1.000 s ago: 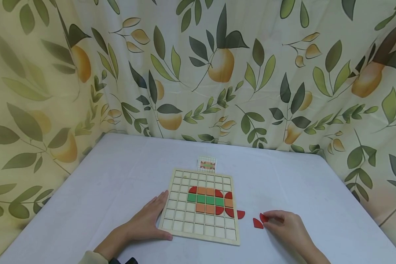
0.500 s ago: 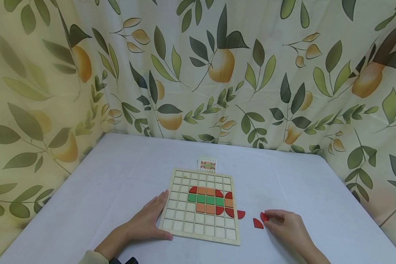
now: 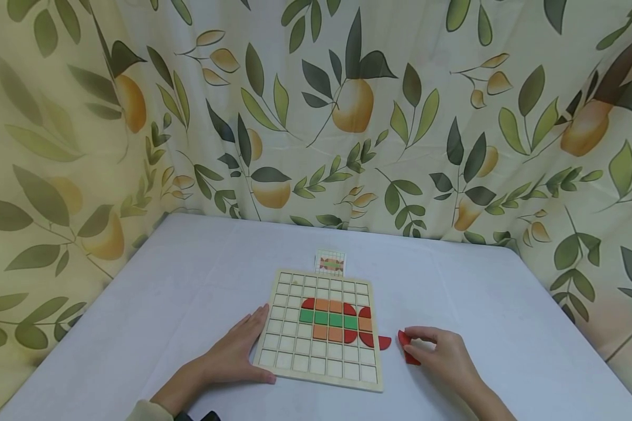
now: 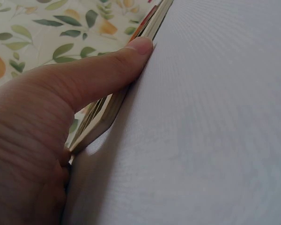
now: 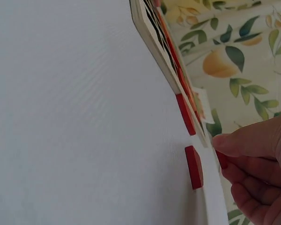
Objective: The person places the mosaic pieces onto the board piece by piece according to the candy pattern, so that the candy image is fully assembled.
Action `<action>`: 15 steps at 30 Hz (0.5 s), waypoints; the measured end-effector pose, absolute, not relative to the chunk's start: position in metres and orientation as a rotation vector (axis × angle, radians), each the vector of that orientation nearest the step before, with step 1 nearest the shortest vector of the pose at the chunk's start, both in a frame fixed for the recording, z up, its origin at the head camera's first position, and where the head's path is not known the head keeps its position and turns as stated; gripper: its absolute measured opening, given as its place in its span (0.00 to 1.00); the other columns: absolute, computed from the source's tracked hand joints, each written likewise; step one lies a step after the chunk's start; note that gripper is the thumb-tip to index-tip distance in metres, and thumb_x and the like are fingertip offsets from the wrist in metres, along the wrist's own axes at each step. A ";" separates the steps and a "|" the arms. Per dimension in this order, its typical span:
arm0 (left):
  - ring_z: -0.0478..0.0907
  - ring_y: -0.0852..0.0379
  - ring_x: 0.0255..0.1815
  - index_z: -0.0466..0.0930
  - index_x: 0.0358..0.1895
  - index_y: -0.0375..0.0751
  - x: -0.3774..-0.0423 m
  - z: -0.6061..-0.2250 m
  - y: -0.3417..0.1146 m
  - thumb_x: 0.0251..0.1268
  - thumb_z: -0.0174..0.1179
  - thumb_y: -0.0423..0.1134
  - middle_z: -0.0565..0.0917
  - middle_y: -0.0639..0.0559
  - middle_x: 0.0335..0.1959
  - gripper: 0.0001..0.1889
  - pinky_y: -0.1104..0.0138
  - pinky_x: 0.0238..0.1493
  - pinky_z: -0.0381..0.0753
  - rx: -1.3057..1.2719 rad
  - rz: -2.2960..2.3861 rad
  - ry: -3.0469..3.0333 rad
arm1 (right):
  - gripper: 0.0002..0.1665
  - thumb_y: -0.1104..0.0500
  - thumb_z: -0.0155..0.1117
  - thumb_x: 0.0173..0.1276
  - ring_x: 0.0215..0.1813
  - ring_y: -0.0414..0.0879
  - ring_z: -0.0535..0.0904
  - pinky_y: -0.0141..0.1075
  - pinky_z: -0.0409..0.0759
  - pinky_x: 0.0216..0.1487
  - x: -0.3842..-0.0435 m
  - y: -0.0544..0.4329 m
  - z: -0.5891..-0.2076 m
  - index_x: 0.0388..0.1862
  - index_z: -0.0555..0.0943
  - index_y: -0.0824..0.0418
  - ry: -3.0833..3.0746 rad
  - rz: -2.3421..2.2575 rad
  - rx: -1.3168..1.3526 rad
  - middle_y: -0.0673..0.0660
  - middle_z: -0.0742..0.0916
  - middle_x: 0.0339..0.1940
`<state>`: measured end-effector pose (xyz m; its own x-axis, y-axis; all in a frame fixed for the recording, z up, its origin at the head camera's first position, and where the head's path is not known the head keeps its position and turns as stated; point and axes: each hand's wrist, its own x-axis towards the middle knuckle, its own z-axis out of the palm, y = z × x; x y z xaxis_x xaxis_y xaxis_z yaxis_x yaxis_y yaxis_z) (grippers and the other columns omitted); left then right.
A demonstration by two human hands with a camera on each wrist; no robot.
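Note:
My right hand (image 3: 445, 354) pinches a red quarter-round tile (image 3: 402, 337) between thumb and fingers. In the right wrist view, part of that tile (image 5: 221, 160) shows under the thumb. A second red quarter-round tile (image 3: 413, 359) lies on the table just below, partly covered by the held one in the head view. Against the right edge of the gridded wooden board (image 3: 316, 363) lies a third red tile (image 3: 384, 342). My left hand (image 3: 232, 351) rests at the board's near left corner, fingers along its left side. Its thumb (image 4: 107, 70) lies straight along the front edge.
Green, orange and red tiles fill several cells at the board's middle and right; one is a green square (image 3: 320, 317). A small pattern card (image 3: 330, 262) touches the board's far edge. A patterned curtain (image 3: 316, 117) hangs behind the white-covered table (image 3: 216, 263).
My right hand has moved left and slightly away from me, carrying the red tile over the one lying on the table. The left hand and the board have stayed put.

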<state>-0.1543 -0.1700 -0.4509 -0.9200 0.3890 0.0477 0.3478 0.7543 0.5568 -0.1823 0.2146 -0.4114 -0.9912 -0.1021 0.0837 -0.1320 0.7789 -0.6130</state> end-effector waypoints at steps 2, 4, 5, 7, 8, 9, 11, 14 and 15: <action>0.42 0.55 0.72 0.41 0.72 0.35 -0.154 -0.451 -0.170 0.33 0.62 0.74 0.47 0.46 0.73 0.67 0.58 0.69 0.43 0.605 0.894 2.875 | 0.17 0.62 0.71 0.52 0.47 0.51 0.78 0.46 0.78 0.48 -0.182 0.210 -0.410 0.43 0.84 0.62 -2.920 1.020 0.209 0.53 0.86 0.37; 0.42 0.55 0.72 0.40 0.72 0.35 -0.154 -0.451 -0.170 0.33 0.62 0.74 0.47 0.46 0.73 0.67 0.58 0.69 0.43 0.607 0.896 2.874 | 0.18 0.62 0.72 0.52 0.47 0.51 0.78 0.41 0.79 0.44 -0.183 0.205 -0.409 0.44 0.84 0.62 -2.917 1.046 0.222 0.53 0.86 0.38; 0.42 0.55 0.72 0.40 0.72 0.35 -0.154 -0.451 -0.170 0.33 0.62 0.74 0.47 0.46 0.73 0.67 0.58 0.69 0.43 0.608 0.895 2.875 | 0.18 0.62 0.72 0.52 0.46 0.49 0.78 0.38 0.80 0.42 -0.183 0.203 -0.408 0.44 0.84 0.62 -2.918 1.044 0.227 0.52 0.86 0.38; 0.42 0.55 0.72 0.40 0.72 0.35 -0.154 -0.450 -0.171 0.33 0.62 0.74 0.47 0.46 0.73 0.67 0.58 0.69 0.43 0.612 0.900 2.873 | 0.18 0.62 0.72 0.51 0.41 0.47 0.79 0.33 0.80 0.36 -0.183 0.199 -0.408 0.44 0.84 0.62 -2.914 1.075 0.239 0.52 0.86 0.38; 0.42 0.55 0.72 0.40 0.72 0.35 -0.154 -0.450 -0.171 0.33 0.62 0.74 0.47 0.45 0.73 0.67 0.58 0.69 0.42 0.613 0.900 2.873 | 0.18 0.63 0.72 0.51 0.39 0.46 0.79 0.31 0.80 0.33 -0.183 0.198 -0.408 0.43 0.84 0.62 -2.905 1.099 0.246 0.52 0.86 0.38; 0.42 0.55 0.72 0.40 0.72 0.35 -0.154 -0.450 -0.171 0.33 0.62 0.74 0.47 0.45 0.73 0.67 0.58 0.69 0.42 0.614 0.900 2.873 | 0.17 0.63 0.72 0.51 0.38 0.45 0.79 0.29 0.79 0.30 -0.183 0.196 -0.408 0.43 0.84 0.61 -2.897 1.121 0.249 0.52 0.86 0.37; 0.42 0.55 0.72 0.40 0.72 0.35 -0.153 -0.449 -0.170 0.33 0.62 0.73 0.47 0.45 0.73 0.67 0.58 0.69 0.42 0.614 0.901 2.872 | 0.17 0.64 0.72 0.51 0.36 0.45 0.79 0.29 0.78 0.27 -0.183 0.194 -0.408 0.42 0.85 0.61 -2.881 1.135 0.268 0.51 0.86 0.37; 0.42 0.54 0.72 0.40 0.72 0.35 -0.154 -0.450 -0.170 0.33 0.62 0.74 0.47 0.45 0.73 0.67 0.58 0.69 0.43 0.612 0.895 2.874 | 0.16 0.66 0.72 0.50 0.40 0.46 0.79 0.29 0.78 0.25 -0.184 0.190 -0.408 0.41 0.85 0.61 -2.858 1.149 0.294 0.50 0.86 0.36; 0.42 0.55 0.72 0.40 0.72 0.35 -0.154 -0.450 -0.170 0.33 0.62 0.74 0.47 0.45 0.73 0.67 0.58 0.69 0.43 0.612 0.895 2.872 | 0.16 0.65 0.72 0.50 0.41 0.46 0.79 0.29 0.78 0.27 -0.184 0.189 -0.408 0.40 0.85 0.60 -2.853 1.127 0.313 0.50 0.86 0.36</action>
<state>-0.1538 -0.1703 -0.4497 -0.9181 0.3932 0.0494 0.3517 0.7508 0.5591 -0.1840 0.1889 -0.4079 -0.9778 -0.1664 0.1277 -0.2087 0.7125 -0.6699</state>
